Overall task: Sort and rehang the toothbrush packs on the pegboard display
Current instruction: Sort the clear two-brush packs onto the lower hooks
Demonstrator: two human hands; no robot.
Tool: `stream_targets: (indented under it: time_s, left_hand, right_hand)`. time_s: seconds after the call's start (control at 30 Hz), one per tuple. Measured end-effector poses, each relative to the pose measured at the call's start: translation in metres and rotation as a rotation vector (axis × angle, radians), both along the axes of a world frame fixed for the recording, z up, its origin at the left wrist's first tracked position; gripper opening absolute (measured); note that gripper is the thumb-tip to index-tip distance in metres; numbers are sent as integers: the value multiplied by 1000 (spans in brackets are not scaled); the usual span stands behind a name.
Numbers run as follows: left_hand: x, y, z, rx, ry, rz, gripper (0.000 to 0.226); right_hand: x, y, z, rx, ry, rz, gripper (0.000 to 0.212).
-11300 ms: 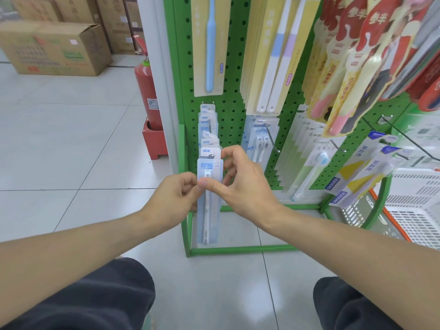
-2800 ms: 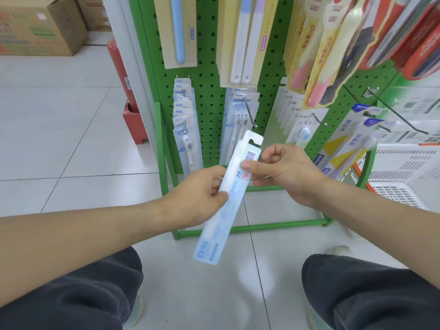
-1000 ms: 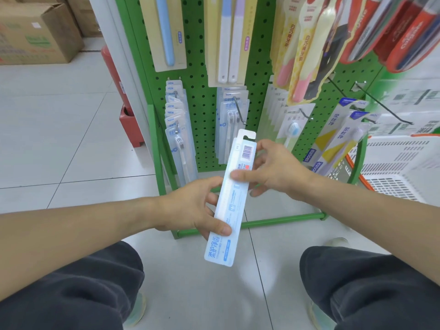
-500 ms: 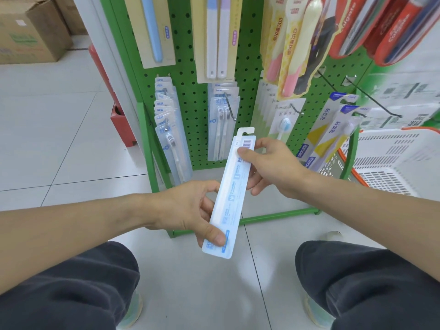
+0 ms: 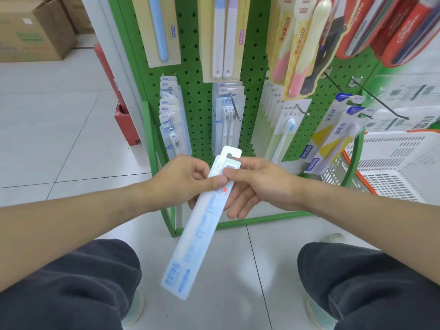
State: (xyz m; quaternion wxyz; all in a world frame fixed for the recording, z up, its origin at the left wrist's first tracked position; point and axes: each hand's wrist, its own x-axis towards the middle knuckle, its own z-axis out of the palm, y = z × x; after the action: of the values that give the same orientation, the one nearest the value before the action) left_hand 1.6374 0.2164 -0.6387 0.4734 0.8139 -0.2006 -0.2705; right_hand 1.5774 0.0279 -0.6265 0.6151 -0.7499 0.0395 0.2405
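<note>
Both hands hold one long pale blue toothbrush pack [image 5: 202, 222] in front of the green pegboard [image 5: 197, 96]; the left hand [image 5: 188, 179] pinches it near the top with thumb on the front and the fingers curled behind, and the right hand [image 5: 257, 184] pinches the same upper part from the other side, its thumb on the front beside the left thumb and its fingers under the pack; the two hands are close together, thumbs nearly touching; the pack is tilted, its hang tab with the hole pointing up toward the board and its lower end slanting down to the left over the white floor [image 5: 59, 129], between the person's knees; it hangs on no peg; on the board behind, a row of clear packs [image 5: 171, 120] hangs on the lower left peg, another small group [image 5: 228, 110] on the middle peg, and a white basket [image 5: 400, 163] stands to the right of the stand.
</note>
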Motion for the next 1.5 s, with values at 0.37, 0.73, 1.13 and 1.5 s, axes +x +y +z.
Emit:
stream_targets:
  time_s: [0.37,0.73,1.13,1.5]
  left_hand:
    - [-6,-3,-4,503,-571,-311,71]
    - [4,14,3,-5,-316,-27,24]
    - [9,44,11,-245,-126,245,35]
    - [18,53,7,-224,-135,376,16]
  right_hand:
    - [9,0,4,158,15,-52,22]
    - [24,7,5,40,-242,-211,35]
    - [53,48,-11,-109,-543,-233,37]
    - [64,64,-20,-91,-469,-286,33]
